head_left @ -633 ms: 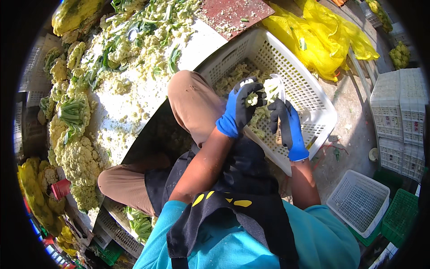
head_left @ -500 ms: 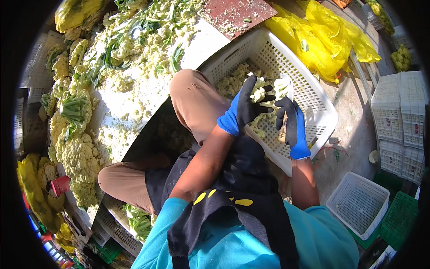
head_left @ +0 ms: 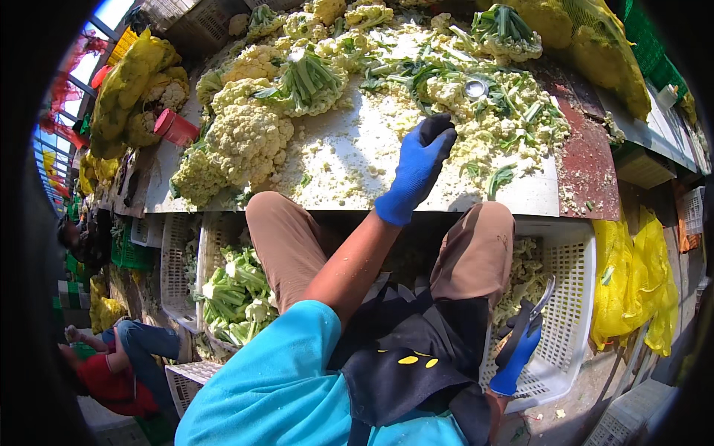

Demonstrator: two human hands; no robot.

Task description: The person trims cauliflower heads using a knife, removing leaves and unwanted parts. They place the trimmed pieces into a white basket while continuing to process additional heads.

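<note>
My left hand [head_left: 420, 169], in a blue glove with black fingers, reaches over the white tabletop [head_left: 338, 160]. Its fingers curl downward close to the cauliflower trimmings [head_left: 483, 137]; what they hold, if anything, is hidden. Low on the right, my right hand [head_left: 519, 342], gloved alike, grips a small knife [head_left: 547, 294] whose metal blade points up. This hand is over the white perforated crate [head_left: 569, 320], which has cauliflower pieces [head_left: 524, 279] in it. To the left of my left hand lie a large cauliflower head [head_left: 249, 137] and a leafy one [head_left: 309, 82].
Yellow mesh sacks [head_left: 632, 279] lie beyond the right crate. Left of my knees, a crate holds green-leaved cauliflower stalks [head_left: 242, 297]. A red cup-like container [head_left: 176, 128] stands at the table's left. Another person [head_left: 123, 372] sits at the lower left.
The view has swung left toward the table. My left hand has left the crate, where it held a cauliflower piece, and now reaches over the tabletop. My right hand still has the knife.
</note>
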